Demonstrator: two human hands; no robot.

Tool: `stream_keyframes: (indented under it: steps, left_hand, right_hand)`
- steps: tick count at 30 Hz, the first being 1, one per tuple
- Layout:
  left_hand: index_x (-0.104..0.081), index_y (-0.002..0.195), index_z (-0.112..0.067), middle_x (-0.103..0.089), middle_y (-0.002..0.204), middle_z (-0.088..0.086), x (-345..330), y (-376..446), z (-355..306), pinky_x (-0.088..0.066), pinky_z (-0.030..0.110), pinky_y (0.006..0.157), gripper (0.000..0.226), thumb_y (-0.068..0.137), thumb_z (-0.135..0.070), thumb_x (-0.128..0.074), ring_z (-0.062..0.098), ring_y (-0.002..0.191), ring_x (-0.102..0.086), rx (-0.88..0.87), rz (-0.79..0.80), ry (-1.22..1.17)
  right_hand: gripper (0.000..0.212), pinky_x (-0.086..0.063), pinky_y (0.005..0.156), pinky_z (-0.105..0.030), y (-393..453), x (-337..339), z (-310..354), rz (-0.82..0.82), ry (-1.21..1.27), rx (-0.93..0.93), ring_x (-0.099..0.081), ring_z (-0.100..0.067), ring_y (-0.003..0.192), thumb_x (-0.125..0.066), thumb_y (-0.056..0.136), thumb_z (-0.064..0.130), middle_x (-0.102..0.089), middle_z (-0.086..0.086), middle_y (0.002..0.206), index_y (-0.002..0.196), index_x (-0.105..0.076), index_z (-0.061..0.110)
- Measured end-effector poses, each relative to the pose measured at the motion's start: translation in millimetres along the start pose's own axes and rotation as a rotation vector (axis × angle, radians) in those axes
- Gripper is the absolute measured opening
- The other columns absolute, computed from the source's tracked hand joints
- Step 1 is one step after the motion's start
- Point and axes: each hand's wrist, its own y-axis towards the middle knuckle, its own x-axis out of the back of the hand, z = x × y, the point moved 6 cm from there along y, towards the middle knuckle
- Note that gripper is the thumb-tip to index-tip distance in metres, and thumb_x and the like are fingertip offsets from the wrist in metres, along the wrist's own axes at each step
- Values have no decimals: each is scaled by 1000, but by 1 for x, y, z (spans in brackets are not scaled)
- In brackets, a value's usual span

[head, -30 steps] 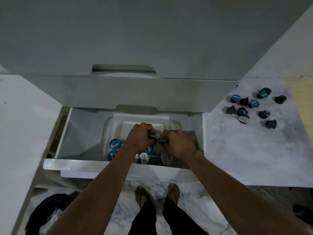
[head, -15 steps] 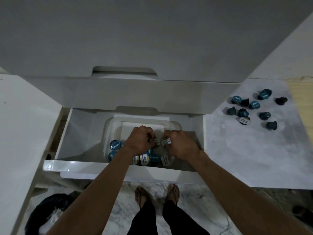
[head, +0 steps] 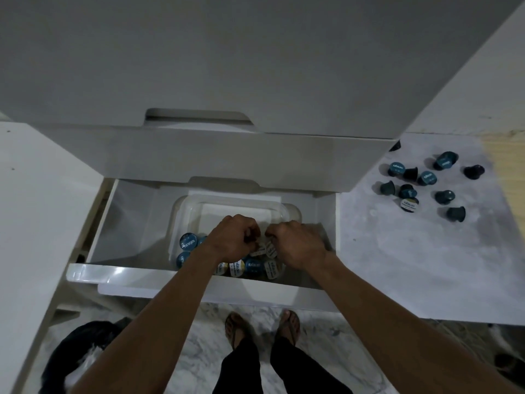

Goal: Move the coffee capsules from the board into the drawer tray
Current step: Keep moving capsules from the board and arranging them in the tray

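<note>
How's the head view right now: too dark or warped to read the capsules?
Head view: dim, flat light; lids in the tray show print but too soft to read; both hands hide what they hold; wide-angle bends the drawer front; capsules on the board stay distinct.

Upper drawer front [head: 216, 157] overhangs the tray's [head: 184, 211] empty rear half.
</note>
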Motion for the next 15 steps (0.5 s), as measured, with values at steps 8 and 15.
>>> stream_keyframes:
  steps: [8, 15]
  left_hand:
    - [-65, 115, -17, -68, 115, 1, 19, -12, -2, -50, 29, 93, 36, 81, -21, -74, 15, 107, -61, -35, -175, -7]
    - [-69, 104, -15, -71, 100, -2, 58, -44, -14, -45, 15, 78, 27, 80, -26, -76, 8, 90, -65, -131, -378, -65]
  right_hand:
    - [46, -54, 84, -40, -10, 11, 6, -79, 88, 20, -62, -29, 109, -58, 89, 9, -61, -10, 128, 132, -52, 25]
    - [31, -51, 95, -34, -45, 47, 13, -341, 359, -50, -62, -18, 108, -62, 91, 21, -66, -2, 122, 123, -62, 22]
